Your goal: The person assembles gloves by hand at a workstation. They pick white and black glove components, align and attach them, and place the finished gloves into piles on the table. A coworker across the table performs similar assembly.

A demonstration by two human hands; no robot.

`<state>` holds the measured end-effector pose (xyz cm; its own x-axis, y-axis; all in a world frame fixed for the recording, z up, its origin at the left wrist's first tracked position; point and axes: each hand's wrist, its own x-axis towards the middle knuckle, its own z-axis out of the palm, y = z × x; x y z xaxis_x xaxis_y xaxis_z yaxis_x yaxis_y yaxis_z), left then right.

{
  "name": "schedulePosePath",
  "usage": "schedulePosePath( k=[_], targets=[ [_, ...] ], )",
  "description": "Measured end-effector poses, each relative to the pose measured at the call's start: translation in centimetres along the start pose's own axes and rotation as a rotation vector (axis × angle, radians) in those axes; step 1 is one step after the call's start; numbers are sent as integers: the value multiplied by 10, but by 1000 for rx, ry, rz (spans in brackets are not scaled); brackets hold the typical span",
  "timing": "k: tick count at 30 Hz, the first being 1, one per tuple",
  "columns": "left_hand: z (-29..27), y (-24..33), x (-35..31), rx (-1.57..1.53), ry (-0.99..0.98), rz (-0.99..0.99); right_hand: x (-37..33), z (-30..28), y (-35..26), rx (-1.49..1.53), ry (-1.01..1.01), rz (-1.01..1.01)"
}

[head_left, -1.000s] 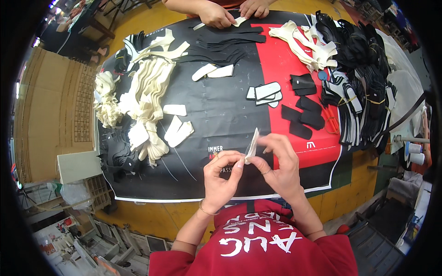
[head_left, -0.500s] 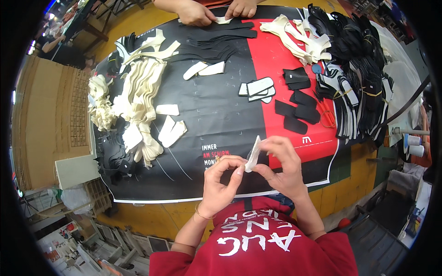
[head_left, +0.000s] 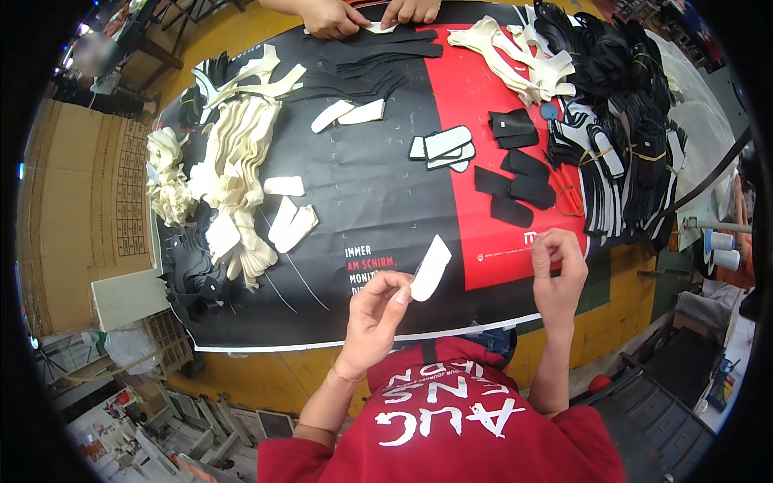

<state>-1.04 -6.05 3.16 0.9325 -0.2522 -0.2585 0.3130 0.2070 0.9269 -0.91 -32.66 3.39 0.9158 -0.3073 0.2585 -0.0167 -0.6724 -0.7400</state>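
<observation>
Between the thumb and fingers of my left hand [head_left: 377, 318] is a small white fabric piece [head_left: 431, 270], rounded at its lower end and slanted up to the right. Its broad face shows above the black part of the table mat. My right hand [head_left: 559, 270] is apart from it, over the lower edge of the mat's red part. The fingers there are bent in towards the thumb. Whether anything thin lies between them cannot be made out. Black fabric pieces [head_left: 531, 191] lie on the red area beyond my right hand.
White pieces [head_left: 294, 225] lie left of centre, beside a cream fabric stack [head_left: 237, 153]. White pieces with dark edges [head_left: 448, 145] sit mid-table. Red-handled scissors [head_left: 568, 195] rest near bundled black-and-white parts [head_left: 604, 161]. Across the table, another person's hands [head_left: 330, 18] hold a small white piece.
My right hand has come away from the white fabric piece and moved right. My left hand still holds the piece, slightly further left, and its broad face is turned into view.
</observation>
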Motion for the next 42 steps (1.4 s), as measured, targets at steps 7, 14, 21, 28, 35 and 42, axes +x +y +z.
schedulePosePath(
  k=[7,14,21,28,35,42],
  targets=[
    [-14,8,31,863,367,620,-15,38,-38,120,-134,-65],
    [-66,10,85,1341,525,623,-15,47,-49,73,-262,-197],
    [-105,22,47,1373,529,317,-14,49,-45,63,-293,-175],
    [-90,31,31,798,274,146,-13,54,-52,12,-358,-254],
    [-106,20,16,1273,442,300,-19,54,-51,-5,-397,-253],
    [-112,12,11,1084,557,408,-17,58,-55,-3,-413,-280]
  ],
)
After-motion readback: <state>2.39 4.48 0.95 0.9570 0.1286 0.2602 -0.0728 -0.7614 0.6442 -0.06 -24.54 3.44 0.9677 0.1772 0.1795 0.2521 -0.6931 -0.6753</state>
